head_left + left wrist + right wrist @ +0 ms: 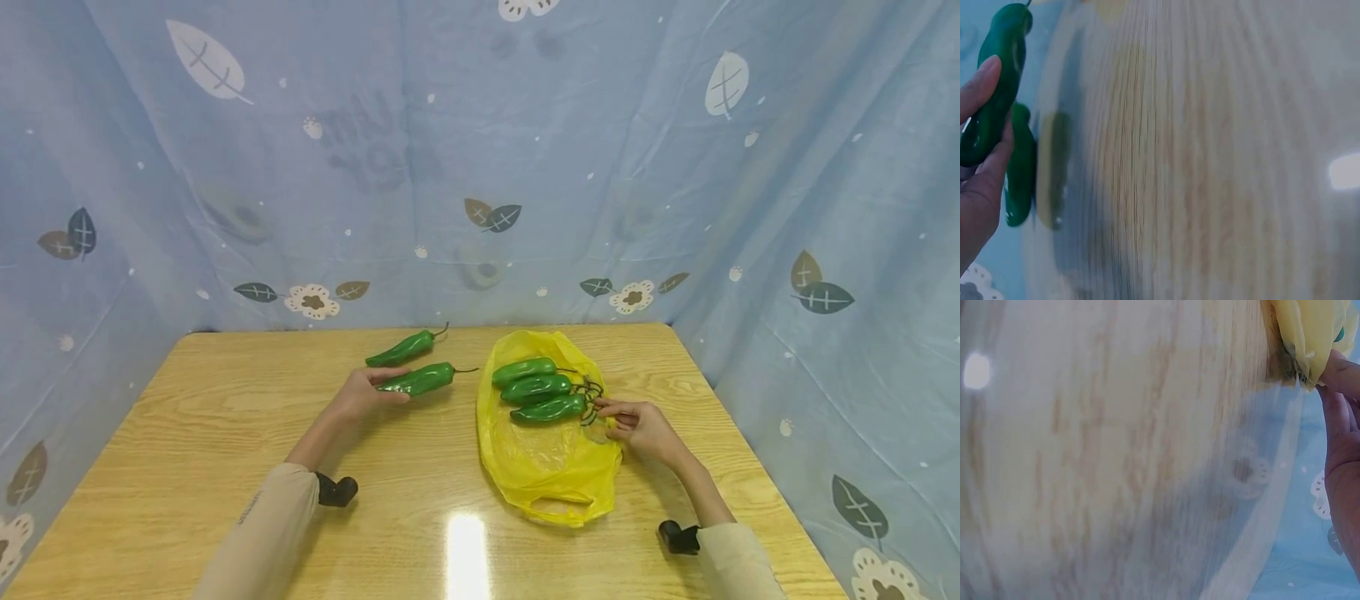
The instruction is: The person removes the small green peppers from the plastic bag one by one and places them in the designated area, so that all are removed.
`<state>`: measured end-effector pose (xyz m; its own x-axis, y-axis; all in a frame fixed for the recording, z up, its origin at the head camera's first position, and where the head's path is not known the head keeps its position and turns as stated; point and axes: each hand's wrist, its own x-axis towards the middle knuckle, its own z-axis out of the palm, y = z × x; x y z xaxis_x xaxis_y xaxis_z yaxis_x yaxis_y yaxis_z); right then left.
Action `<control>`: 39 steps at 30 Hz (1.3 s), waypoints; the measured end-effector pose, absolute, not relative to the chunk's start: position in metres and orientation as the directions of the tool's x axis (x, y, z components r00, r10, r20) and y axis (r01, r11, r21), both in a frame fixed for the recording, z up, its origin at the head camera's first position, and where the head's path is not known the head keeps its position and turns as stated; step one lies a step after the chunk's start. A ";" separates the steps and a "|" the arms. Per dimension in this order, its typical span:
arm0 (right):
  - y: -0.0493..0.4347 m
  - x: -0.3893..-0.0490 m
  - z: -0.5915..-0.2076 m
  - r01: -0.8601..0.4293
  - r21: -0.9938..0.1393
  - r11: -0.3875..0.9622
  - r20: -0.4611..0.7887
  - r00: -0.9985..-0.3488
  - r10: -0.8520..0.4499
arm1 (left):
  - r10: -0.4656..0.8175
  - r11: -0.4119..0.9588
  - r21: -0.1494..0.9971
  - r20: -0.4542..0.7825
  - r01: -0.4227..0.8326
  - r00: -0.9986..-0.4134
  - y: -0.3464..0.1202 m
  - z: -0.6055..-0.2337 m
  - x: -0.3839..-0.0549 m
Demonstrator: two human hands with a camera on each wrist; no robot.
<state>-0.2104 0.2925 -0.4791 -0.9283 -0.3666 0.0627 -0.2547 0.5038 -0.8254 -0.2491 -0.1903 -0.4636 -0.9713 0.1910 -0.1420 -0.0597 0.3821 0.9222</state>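
Observation:
Between its thumb and fingers, my left hand (358, 398) holds a long green pepper (426, 379), its thin stem pointing right. In the left wrist view the thumb presses one side of this pepper (1005, 69), which is raised off the table. Just behind it on the table lies another green pepper (402, 347). Three green peppers (536, 389) lie side by side on a yellow plastic bag (525, 458), stems to the right. At the bag's right edge, my right hand (647, 429) pinches the plastic; the right wrist view shows the gathered yellow film (1310, 337) at the fingertips.
The wooden table (225, 417) reaches back to a blue patterned cloth (420, 167) that hangs behind and at both sides. A bright reflection lies on the table near the front. Black straps or mounts (337, 490) show at both wrists.

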 end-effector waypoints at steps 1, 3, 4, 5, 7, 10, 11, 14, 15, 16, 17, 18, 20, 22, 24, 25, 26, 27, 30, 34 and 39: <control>0.292 -0.210 -0.479 -0.255 -0.825 0.505 0.062 -0.928 -0.367 | 0.189 0.391 0.919 -0.141 -0.058 -0.972 -0.192 -0.466 -0.252; 0.292 -0.210 -0.479 -0.255 -0.826 0.503 0.063 -0.928 -0.367 | 0.195 0.393 0.918 -0.135 -0.049 -0.971 -0.195 -0.471 -0.257; 0.292 -0.210 -0.479 -0.256 -0.826 0.502 0.065 -0.928 -0.367 | 0.199 0.393 0.918 -0.135 -0.047 -0.971 -0.197 -0.474 -0.260; 0.292 -0.210 -0.479 -0.258 -0.827 0.500 0.066 -0.927 -0.369 | 0.204 0.394 0.918 -0.133 -0.043 -0.970 -0.198 -0.476 -0.261; 0.292 -0.210 -0.480 -0.259 -0.830 0.495 0.068 -0.926 -0.371 | 0.214 0.390 0.920 -0.134 -0.042 -0.968 -0.199 -0.480 -0.264; 0.292 -0.210 -0.479 -0.264 -0.829 0.492 0.071 -0.924 -0.375 | 0.236 0.380 0.924 -0.137 -0.038 -0.962 -0.199 -0.482 -0.265; 0.291 -0.210 -0.479 -0.265 -0.829 0.492 0.071 -0.923 -0.377 | 0.241 0.377 0.925 -0.140 -0.041 -0.960 -0.199 -0.482 -0.265; 0.291 -0.210 -0.479 -0.268 -0.827 0.495 0.072 -0.923 -0.379 | 0.244 0.389 0.920 -0.151 -0.046 -0.958 -0.199 -0.482 -0.266; 0.291 -0.210 -0.479 -0.267 -0.827 0.494 0.073 -0.923 -0.378 | 0.236 0.393 0.918 -0.156 -0.052 -0.959 -0.198 -0.481 -0.267; 0.291 -0.210 -0.479 -0.269 -0.826 0.495 0.073 -0.922 -0.379 | 0.237 0.404 0.913 -0.159 -0.051 -0.959 -0.199 -0.480 -0.268; 0.291 -0.210 -0.479 -0.268 -0.826 0.496 0.072 -0.923 -0.379 | 0.236 0.423 0.905 -0.162 -0.049 -0.958 -0.199 -0.479 -0.268; 0.291 -0.210 -0.479 -0.270 -0.825 0.496 0.074 -0.923 -0.378 | 0.237 0.440 0.897 -0.164 -0.045 -0.958 -0.200 -0.478 -0.269; 0.291 -0.210 -0.479 -0.270 -0.825 0.496 0.074 -0.922 -0.379 | 0.242 0.475 0.879 -0.169 -0.035 -0.955 -0.202 -0.476 -0.272; 0.291 -0.210 -0.480 -0.271 -0.825 0.495 0.074 -0.921 -0.382 | 0.260 0.497 0.868 -0.174 -0.023 -0.950 -0.205 -0.475 -0.274; 0.291 -0.210 -0.480 -0.271 -0.827 0.493 0.074 -0.921 -0.383 | 0.273 0.507 0.862 -0.181 -0.018 -0.945 -0.207 -0.474 -0.277; 0.292 -0.210 -0.481 -0.269 -0.828 0.491 0.072 -0.921 -0.383 | 0.282 0.510 0.860 -0.183 -0.014 -0.942 -0.209 -0.474 -0.279; 0.292 -0.210 -0.481 -0.269 -0.829 0.490 0.072 -0.921 -0.383 | 0.291 0.512 0.859 -0.185 -0.011 -0.939 -0.210 -0.474 -0.280; 0.292 -0.210 -0.481 -0.268 -0.830 0.489 0.073 -0.922 -0.381 | 0.298 0.508 0.861 -0.189 -0.012 -0.936 -0.211 -0.474 -0.281; 0.292 -0.210 -0.481 -0.265 -0.830 0.491 0.072 -0.924 -0.376 | 0.310 0.507 0.862 -0.197 -0.013 -0.930 -0.214 -0.476 -0.285; 0.292 -0.211 -0.480 -0.257 -0.826 0.502 0.064 -0.927 -0.370 | 0.331 0.524 0.852 -0.184 0.018 -0.925 -0.216 -0.476 -0.288; 0.292 -0.210 -0.479 -0.253 -0.823 0.509 0.060 -0.929 -0.365 | 0.345 0.520 0.853 -0.162 0.045 -0.925 -0.218 -0.476 -0.291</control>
